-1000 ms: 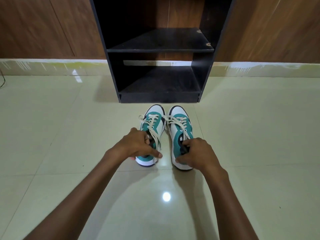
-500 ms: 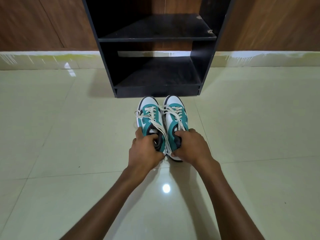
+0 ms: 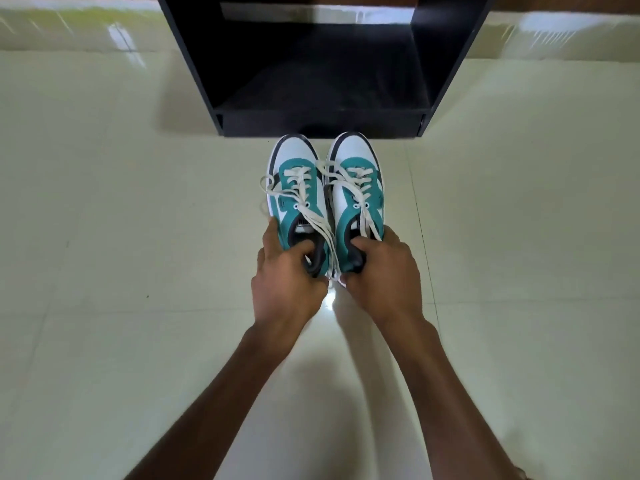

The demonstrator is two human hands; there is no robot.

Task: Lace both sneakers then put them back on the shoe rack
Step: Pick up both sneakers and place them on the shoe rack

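Two teal and white sneakers with cream laces sit side by side, toes pointing at the black shoe rack (image 3: 318, 124). My left hand (image 3: 284, 275) grips the heel of the left sneaker (image 3: 298, 188), fingers curled into its opening. My right hand (image 3: 381, 275) grips the heel of the right sneaker (image 3: 356, 181) the same way. Both heels are hidden under my hands. Loose lace ends hang down between the two shoes. The toes are just in front of the rack's bottom shelf.
The rack's bottom shelf (image 3: 311, 84) is dark and holds nothing visible. Glossy cream floor tiles (image 3: 138, 237) spread on both sides. A pale skirting strip (image 3: 86, 26) runs along the wall behind the rack.
Both hands have carried the sneakers forward toward the rack and brought them closer together. The view has tilted down, so the rack's upper shelf has left the frame.
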